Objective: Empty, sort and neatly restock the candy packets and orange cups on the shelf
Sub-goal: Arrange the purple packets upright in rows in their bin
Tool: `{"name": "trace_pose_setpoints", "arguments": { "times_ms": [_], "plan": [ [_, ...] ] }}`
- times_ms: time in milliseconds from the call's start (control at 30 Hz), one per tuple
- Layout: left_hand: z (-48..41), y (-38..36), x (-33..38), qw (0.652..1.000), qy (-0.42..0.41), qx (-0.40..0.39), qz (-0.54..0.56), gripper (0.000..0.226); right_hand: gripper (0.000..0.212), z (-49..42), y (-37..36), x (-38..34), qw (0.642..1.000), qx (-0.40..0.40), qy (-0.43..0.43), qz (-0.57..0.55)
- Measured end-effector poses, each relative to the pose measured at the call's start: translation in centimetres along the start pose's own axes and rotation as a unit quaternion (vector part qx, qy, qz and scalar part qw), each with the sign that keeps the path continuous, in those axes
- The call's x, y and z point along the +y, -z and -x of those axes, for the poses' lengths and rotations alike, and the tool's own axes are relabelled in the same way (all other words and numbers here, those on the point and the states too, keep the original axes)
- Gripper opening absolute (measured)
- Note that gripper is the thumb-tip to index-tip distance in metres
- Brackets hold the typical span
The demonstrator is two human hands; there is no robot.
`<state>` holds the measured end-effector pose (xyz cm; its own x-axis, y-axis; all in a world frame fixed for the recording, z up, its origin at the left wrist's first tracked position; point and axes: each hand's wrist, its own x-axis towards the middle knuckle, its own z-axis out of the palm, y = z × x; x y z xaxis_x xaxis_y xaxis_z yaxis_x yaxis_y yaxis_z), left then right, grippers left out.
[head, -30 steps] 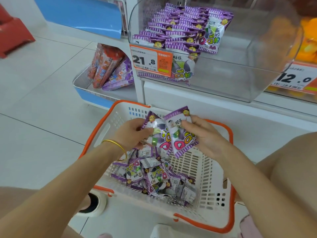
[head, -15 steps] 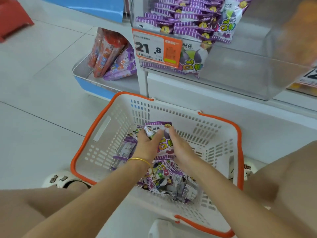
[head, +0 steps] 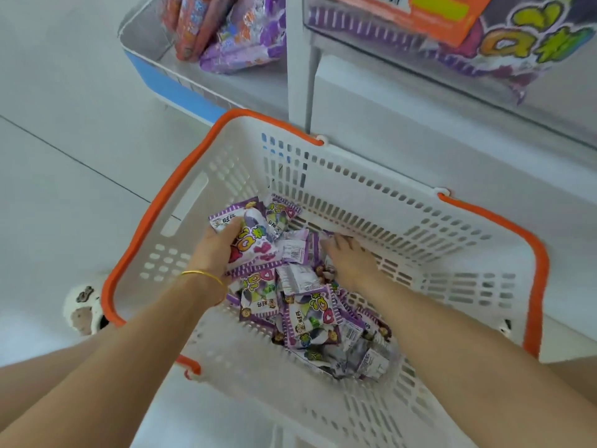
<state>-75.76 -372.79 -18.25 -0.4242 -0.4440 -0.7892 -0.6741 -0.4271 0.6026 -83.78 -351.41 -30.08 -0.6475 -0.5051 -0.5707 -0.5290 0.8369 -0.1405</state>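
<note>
Basket (head: 355, 195) is open at the top, with free entry from above. Inside it, the right side and the near-left corner show bare slotted plastic. The packet pile (head: 310, 318) fills the basket's middle and runs to its near side. The left hand (head: 219, 250), gripping a purple packet (head: 248, 240), blocks the left-middle; the right hand (head: 352, 260) reaches onto the pile at centre. The shelf post (head: 300, 76) and clear bin (head: 420, 79) stand just beyond the basket's far rim.
</note>
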Motion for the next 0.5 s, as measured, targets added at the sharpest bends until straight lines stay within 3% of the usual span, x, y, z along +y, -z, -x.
{"name": "trace_pose_setpoints", "arguments": {
  "times_ms": [133,333,433,500],
  "plan": [
    [-0.8,-0.1,-0.6,1.000,0.006,-0.001,0.006,0.044,0.084,0.2,-0.4,1.0,0.998,0.003,-0.041,0.041],
    [0.2,-1.0,-1.1,0.999,-0.013,0.000,-0.031,0.034,0.053,3.8,-0.8,4.6,0.991,-0.030,-0.128,0.001],
    [1.7,-1.8,-1.2,0.997,-0.042,0.006,-0.062,0.036,0.053,6.2,0.4,5.5,0.965,-0.008,-0.189,-0.182],
    [3.1,-2.6,-1.2,0.993,-0.064,0.006,-0.101,0.039,0.050,7.6,2.6,4.8,0.906,0.046,-0.204,-0.368]
  ]
}}
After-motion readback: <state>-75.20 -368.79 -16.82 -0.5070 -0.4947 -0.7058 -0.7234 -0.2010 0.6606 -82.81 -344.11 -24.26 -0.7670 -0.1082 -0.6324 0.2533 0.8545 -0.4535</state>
